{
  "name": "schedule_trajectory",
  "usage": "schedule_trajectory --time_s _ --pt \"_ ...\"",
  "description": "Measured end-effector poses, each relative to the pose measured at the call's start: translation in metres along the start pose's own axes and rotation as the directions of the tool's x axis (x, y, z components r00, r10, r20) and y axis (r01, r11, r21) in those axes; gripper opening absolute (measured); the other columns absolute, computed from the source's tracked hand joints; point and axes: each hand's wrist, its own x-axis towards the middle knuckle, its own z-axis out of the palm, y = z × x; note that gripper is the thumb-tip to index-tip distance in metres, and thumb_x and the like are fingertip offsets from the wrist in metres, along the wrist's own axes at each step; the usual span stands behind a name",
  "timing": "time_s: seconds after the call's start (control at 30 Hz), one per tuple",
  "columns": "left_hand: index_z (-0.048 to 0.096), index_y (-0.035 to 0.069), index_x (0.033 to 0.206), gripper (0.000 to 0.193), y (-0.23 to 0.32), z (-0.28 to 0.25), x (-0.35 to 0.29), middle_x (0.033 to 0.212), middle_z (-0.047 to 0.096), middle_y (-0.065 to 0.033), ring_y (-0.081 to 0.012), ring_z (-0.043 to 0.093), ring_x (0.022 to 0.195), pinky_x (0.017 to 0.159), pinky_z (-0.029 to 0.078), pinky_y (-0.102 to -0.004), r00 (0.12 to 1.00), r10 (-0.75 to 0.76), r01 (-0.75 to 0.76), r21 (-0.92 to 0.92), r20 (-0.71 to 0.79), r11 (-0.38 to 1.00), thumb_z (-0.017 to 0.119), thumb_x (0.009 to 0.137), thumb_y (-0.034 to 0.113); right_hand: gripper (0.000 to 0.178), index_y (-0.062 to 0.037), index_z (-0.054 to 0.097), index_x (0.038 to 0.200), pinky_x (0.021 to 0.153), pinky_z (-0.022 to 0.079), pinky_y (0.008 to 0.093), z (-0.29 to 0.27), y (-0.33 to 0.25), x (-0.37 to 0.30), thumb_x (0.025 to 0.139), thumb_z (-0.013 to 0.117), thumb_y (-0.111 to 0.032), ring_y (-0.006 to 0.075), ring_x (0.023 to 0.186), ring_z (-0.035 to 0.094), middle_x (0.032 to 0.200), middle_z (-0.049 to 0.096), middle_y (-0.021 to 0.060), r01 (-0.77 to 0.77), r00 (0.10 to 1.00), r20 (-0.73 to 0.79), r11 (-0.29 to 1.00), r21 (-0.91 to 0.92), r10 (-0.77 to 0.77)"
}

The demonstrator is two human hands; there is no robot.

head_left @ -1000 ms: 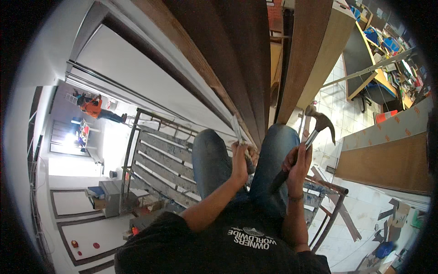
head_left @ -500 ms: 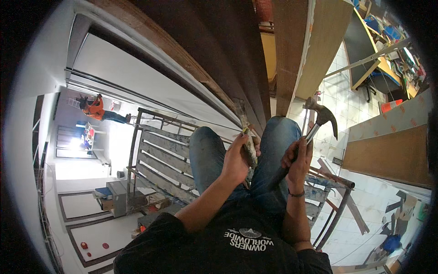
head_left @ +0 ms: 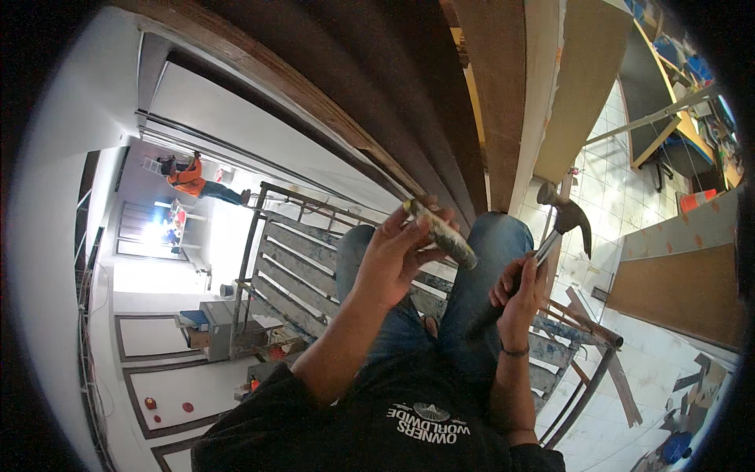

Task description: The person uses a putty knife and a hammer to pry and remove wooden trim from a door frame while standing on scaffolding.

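Observation:
My left hand (head_left: 401,256) is closed around the worn, paint-spattered handle of what looks like a chisel (head_left: 454,245). It is held tilted over my left knee, close to the brown wooden frame (head_left: 354,126); its blade end is hard to make out against the wood. In my right hand (head_left: 519,295) is a claw hammer (head_left: 568,216), gripped partway along its shaft. The hammer's head points up and away from me, beyond my right knee, and its dark grip hangs below my fist.
I sit on a slatted scaffold platform (head_left: 295,271) with metal rails (head_left: 609,346). Far below right are a tiled floor (head_left: 605,385), loose boards (head_left: 613,370), a brown panel (head_left: 676,291) and an orange cone (head_left: 696,200). A person in orange (head_left: 189,181) stands at far left.
My left hand has lifted and turned the chisel, so its handle end now points to the right. The hammer stays in my right hand. The view has shifted slightly.

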Motion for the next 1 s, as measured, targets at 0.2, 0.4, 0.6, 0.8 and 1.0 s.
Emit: schedule_trajectory --time_s 0.2,0.4,0.6,0.8,1.0 --pt "0.057 0.001 0.110 0.027 0.029 0.028 0.035 0.106 0.065 -0.0150 -0.0229 0.067 0.093 0.073 0.060 -0.0319 0.979 0.175 -0.176 0.003 0.104 0.984 0.056 0.094 0.022 0.021 -0.0115 0.040 0.104 0.033 0.030 0.0240 0.005 -0.001 -0.001 0.101 0.040 -0.032 0.0087 0.038 0.034 0.059 0.039 0.0006 0.012 1.000 0.020 1.000 0.004 -0.012" --pt "0.058 0.003 0.105 0.023 0.037 0.037 0.047 0.095 0.066 -0.0108 -0.0189 0.068 0.084 0.069 0.061 -0.0311 0.966 0.259 -0.258 0.045 0.002 0.965 0.056 0.094 0.023 0.021 -0.0111 0.040 0.103 0.033 0.030 0.0238 0.002 -0.001 -0.002 0.101 0.039 -0.032 0.0090 0.038 0.034 0.060 0.040 0.0009 0.020 0.999 0.025 1.000 0.008 -0.020" --pt "0.058 0.004 0.103 0.020 0.037 0.035 0.050 0.092 0.066 -0.0086 -0.0180 0.068 0.080 0.067 0.061 -0.0302 0.963 0.267 -0.268 0.004 0.015 0.964 0.057 0.093 0.022 0.021 -0.0116 0.040 0.102 0.033 0.029 0.0244 0.000 0.002 0.000 0.101 0.040 -0.033 0.0092 0.037 0.034 0.060 0.040 0.0007 0.045 0.998 0.040 0.999 0.001 -0.045" --pt "0.058 0.004 0.106 0.021 0.034 0.033 0.053 0.094 0.066 -0.0088 -0.0190 0.067 0.083 0.069 0.060 -0.0304 0.967 0.253 -0.253 0.013 -0.014 0.967 0.058 0.093 0.021 0.021 -0.0128 0.039 0.101 0.033 0.028 0.0244 0.003 -0.001 0.001 0.100 0.041 -0.034 0.0094 0.037 0.033 0.060 0.039 0.0005 0.012 1.000 0.025 0.999 0.031 -0.013" --pt "0.054 0.005 0.118 0.033 -0.007 0.010 0.029 0.104 0.064 -0.0098 -0.0222 0.065 0.095 0.075 0.059 -0.0339 0.994 0.078 -0.065 0.157 -0.078 0.986 0.062 0.090 0.021 0.024 -0.0133 0.040 0.096 0.033 0.028 0.0238 0.001 0.001 -0.001 0.100 0.040 -0.037 0.0082 0.038 0.032 0.060 0.038 -0.0007 -0.016 0.998 -0.063 0.999 0.044 0.019"
